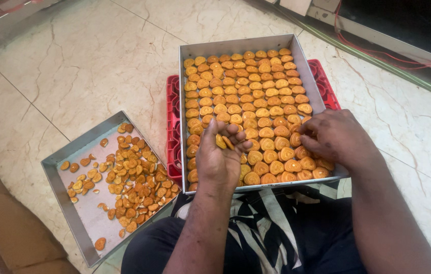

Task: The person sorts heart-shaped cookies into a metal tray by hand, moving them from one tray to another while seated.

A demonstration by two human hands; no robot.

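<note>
A large metal tray (235, 44) holds several rows of round golden-brown biscuits (246, 96). It rests on a red plastic crate (173, 122). My left hand (219, 157) hovers over the tray's near left part, fingers curled around a couple of biscuits (223, 141). Over the near right rows, my right hand (334, 137) pinches at a biscuit with its fingertips. A smaller metal tray (53, 167) to the left on the floor carries loose, scattered biscuits (134, 182).
The trays sit on a beige marble floor (73, 66). My legs, in dark trousers and a striped cloth (271, 223), lie just below the large tray. A brown surface (2, 223) fills the lower left. Red wires (378, 50) run along the top right.
</note>
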